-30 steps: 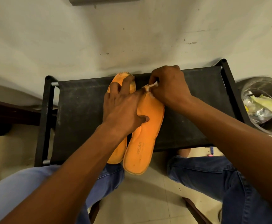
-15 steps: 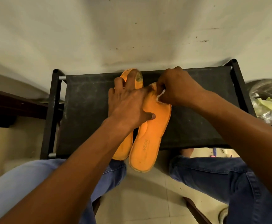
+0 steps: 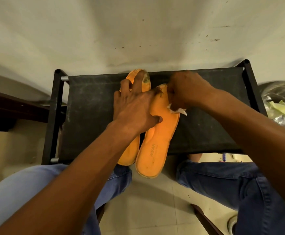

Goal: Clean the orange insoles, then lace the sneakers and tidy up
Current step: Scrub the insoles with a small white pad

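Black fabric rack (image 3: pixel 90 116) against wall: two orange insoles (image 3: pixel 157 143) side by side, toes at 12 o'clock, heels overhanging at 6. Left hand (image 3: pixel 135 107) flat, pressing both. Right hand (image 3: pixel 187 90) pinching white wipe (image 3: pixel 177 110) on right insole.

Dim, warm yellowish light fills the view, seeming to come from above. The pale wall (image 3: pixel 138 31) is brightest at the top and darkens towards the left edge. The dark worktop (image 3: pixel 90 107) takes little light and shows faint scuffs. Soft shadow sits under the left hand (image 3: pixel 135 109). The right hand (image 3: pixel 187 89) is slightly motion-blurred. Wide-angle distortion bends straight lines, and the bin (image 3: pixel 280 106) at the right edge is smeared.
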